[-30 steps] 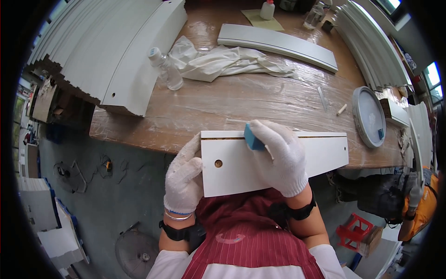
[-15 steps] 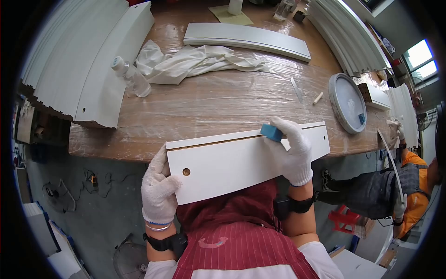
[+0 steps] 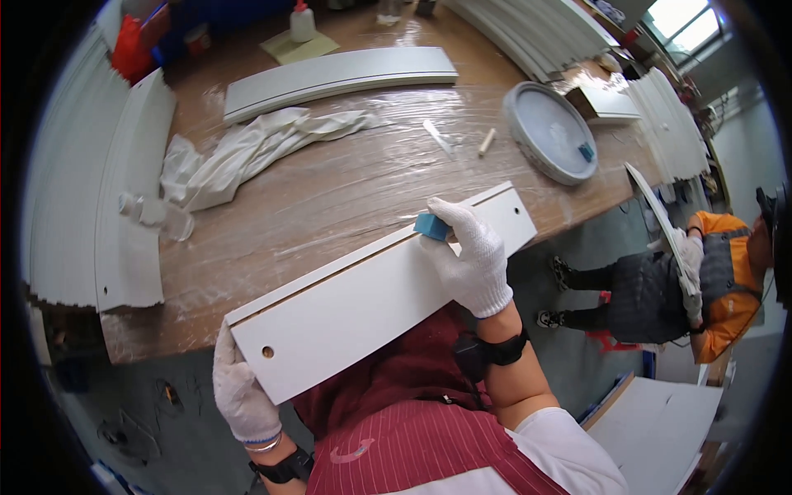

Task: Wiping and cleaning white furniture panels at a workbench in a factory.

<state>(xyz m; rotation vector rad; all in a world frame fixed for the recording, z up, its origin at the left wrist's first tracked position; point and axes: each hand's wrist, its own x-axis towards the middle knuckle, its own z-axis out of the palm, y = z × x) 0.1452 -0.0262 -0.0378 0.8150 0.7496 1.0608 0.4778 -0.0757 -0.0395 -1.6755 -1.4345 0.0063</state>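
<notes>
A long white board (image 3: 346, 309) with a groove along its far edge and a round hole near each end lies slanted in front of me, at the table's near edge. My left hand (image 3: 242, 392), in a white knit glove, is closed around the board's left end. In my gloved right hand (image 3: 474, 262) a small blue block (image 3: 430, 226) is pinched between thumb and fingers. It sits at the grooved edge, right of the board's middle. The fingers under the block are partly hidden.
Plastic film covers the table (image 3: 346, 181). On it are a crumpled white cloth (image 3: 239, 157), a clear bottle (image 3: 157, 216), a white board (image 3: 338, 76), a round grey lid (image 3: 540, 132) and stacked white panels (image 3: 128, 198). To the right, a co-worker (image 3: 718, 272) holds a white strip (image 3: 660, 219).
My view has turned, so the table's things appear shifted left and the board slants more steeply. Both hands keep their holds. The co-worker's strip is now held with both hands close together.
</notes>
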